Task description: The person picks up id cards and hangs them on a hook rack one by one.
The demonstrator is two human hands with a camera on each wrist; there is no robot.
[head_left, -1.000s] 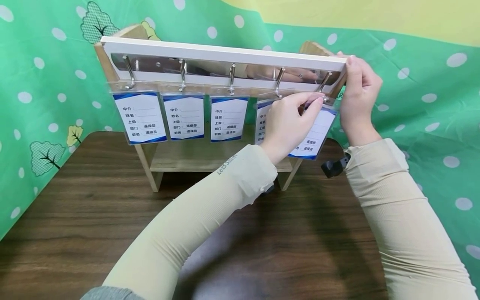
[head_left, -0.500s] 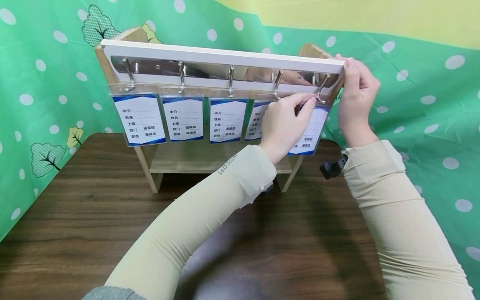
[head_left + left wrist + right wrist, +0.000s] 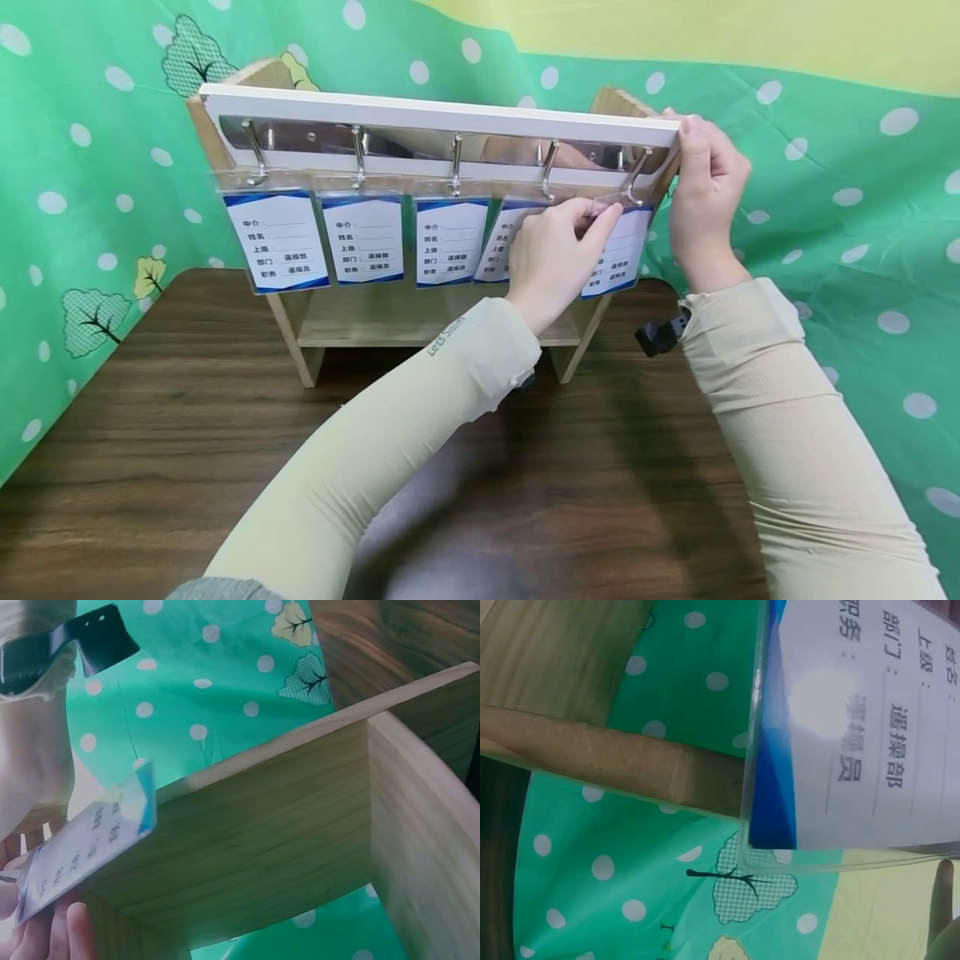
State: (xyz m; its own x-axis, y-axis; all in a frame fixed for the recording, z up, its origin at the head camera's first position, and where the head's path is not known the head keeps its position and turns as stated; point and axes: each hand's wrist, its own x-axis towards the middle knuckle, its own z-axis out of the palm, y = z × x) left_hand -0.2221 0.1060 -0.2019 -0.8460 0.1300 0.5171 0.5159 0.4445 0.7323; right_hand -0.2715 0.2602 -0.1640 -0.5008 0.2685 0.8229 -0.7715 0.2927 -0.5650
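My left hand (image 3: 551,258) pinches the clear top edge of the rightmost ID badge (image 3: 621,250), right at the tip of the rail's last metal hook (image 3: 637,177). This badge, a white card with blue corners in a clear sleeve, is partly hidden behind that hand. From the left wrist view, the badge (image 3: 90,832) appears edge-on between the fingers (image 3: 56,934). My right hand (image 3: 708,196) grips the right end of the white hook rail (image 3: 442,111). The badge (image 3: 855,735) fills the upper right of the right wrist view.
Several similar badges (image 3: 277,237) hang from the other hooks to the left; the fourth is partly covered by my left hand. The rail sits on a wooden stand (image 3: 360,321) on a dark wood table (image 3: 187,433). A green dotted cloth (image 3: 862,250) surrounds it.
My left hand has shifted slightly left and down with the badge, which hangs less tilted. The fourth badge has swung left, overlapping the third. My right hand keeps its grip on the rail.
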